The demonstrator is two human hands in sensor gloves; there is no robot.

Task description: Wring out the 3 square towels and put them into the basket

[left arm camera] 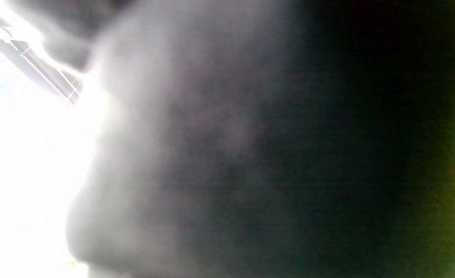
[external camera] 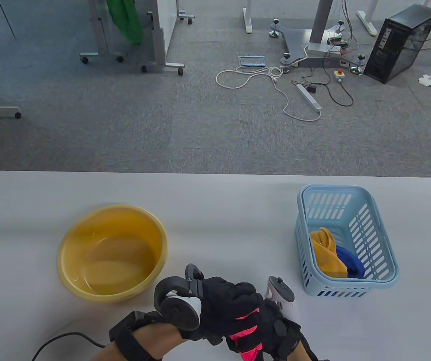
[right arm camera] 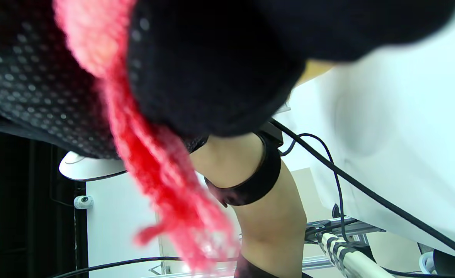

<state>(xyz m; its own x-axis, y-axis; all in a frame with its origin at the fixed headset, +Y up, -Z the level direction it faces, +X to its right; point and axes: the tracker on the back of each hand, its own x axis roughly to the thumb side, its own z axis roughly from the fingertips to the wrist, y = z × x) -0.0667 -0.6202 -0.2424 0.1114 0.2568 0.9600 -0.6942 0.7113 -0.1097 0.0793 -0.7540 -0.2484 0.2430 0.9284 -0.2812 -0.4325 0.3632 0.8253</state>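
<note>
— Two towels lie in the blue basket (external camera: 378, 240) already, a yellow towel (external camera: 326, 254) and a dark blue towel (external camera: 350, 263), bunched against its near wall. The basket stands toward the table's (external camera: 219, 210) right edge.

— And the third?

— A pink-red towel (external camera: 247, 332) is clamped between both gloved hands at the table's near edge, about midway along it. The left hand (external camera: 223, 304) lies over the top with its fingers curled round the cloth; the right hand (external camera: 285, 332) sits just beside it, mostly hidden, and its wrist view shows dark glove wrapped about the twisted red cloth, a strand of it hanging below.

— Does the left wrist view help?

— No, it is a grey blur with glare on one side.

— What else is on the table?

— A yellow basin (external camera: 112, 254) toward the left side, with a little clear water in its bottom, well apart from the basket. The hands sit between the two, nearer the front.
</note>
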